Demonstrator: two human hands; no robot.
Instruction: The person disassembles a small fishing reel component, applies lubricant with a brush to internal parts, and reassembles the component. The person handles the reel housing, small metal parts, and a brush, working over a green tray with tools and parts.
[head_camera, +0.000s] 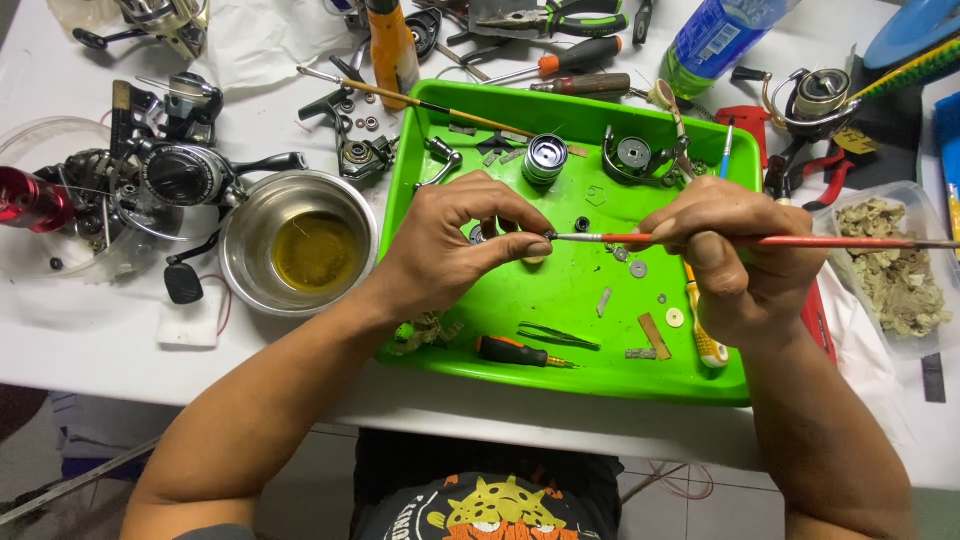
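Note:
My left hand (450, 240) hovers over a bright green tray (570, 370) and pinches a small round metal part (538, 250) between thumb and fingers. My right hand (735, 255) grips a thin red-handled brush (800, 241), held level, with its dark tip touching that part. Around the hands, the tray holds a silver spool (545, 158), a reel body part (632, 155), small washers, tweezers (558, 337) and a small screwdriver (520, 352).
A steel bowl of yellow oil (312, 250) stands left of the tray. Fishing reels (170, 170) lie further left. Screwdrivers, pliers (560, 20), an orange bottle (392, 45) and a blue-green bottle (715, 35) crowd the back. A plastic tub of scraps (895, 265) sits right.

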